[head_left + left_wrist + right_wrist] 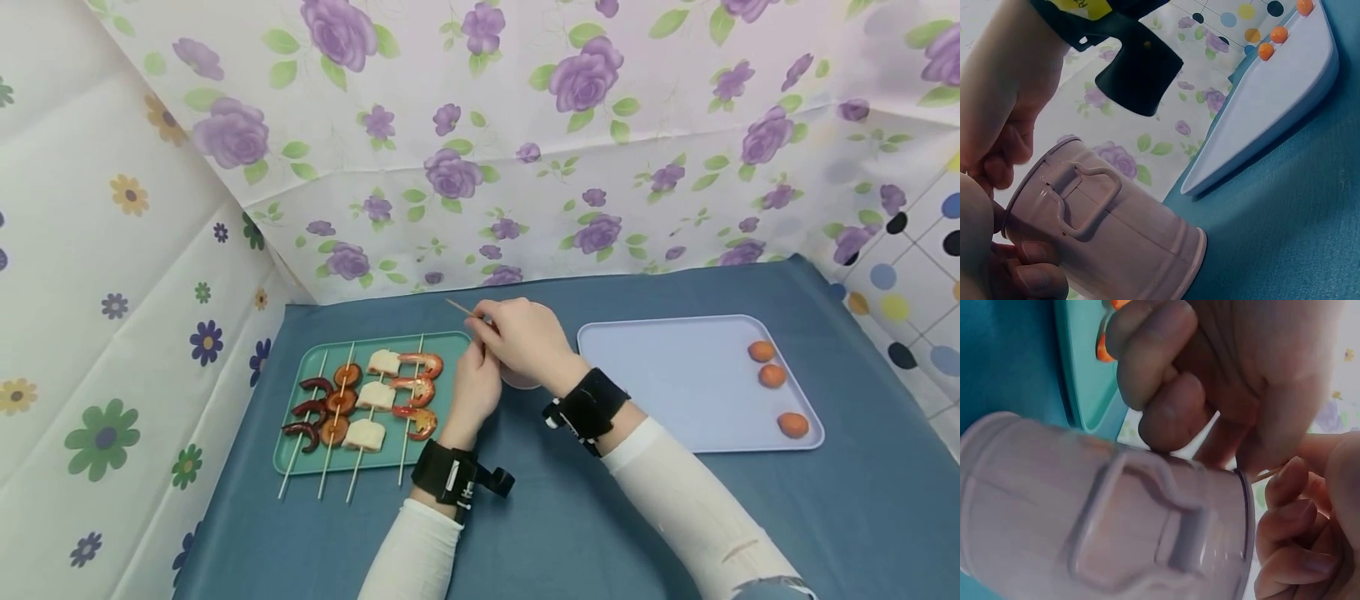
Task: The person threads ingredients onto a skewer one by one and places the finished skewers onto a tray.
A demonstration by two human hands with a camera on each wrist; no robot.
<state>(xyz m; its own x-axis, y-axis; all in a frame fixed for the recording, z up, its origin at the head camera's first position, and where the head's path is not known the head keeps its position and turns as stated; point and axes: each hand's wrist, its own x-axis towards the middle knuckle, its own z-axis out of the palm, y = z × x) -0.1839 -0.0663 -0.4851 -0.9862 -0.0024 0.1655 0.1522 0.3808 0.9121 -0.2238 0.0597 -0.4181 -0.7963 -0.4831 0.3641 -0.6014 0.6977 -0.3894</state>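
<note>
In the head view, my right hand pinches a thin wooden skewer, whose pointed end sticks out to the upper left. My left hand is just below it, fingers curled, its thumb and fingertip meeting the skewer close to the right fingertips in the right wrist view. Both hands are at the rim of a pale pink metal bucket with a side handle. The bucket stands upright, mostly hidden by the hands from above. Whatever is inside it, and the skewer's other end, cannot be seen.
At left lies a green tray bearing loaded skewers: dark curled pieces, round brown slices, white pieces and shrimps. A pale lilac tray at right carries 3 orange balls. Blue cloth covers the table.
</note>
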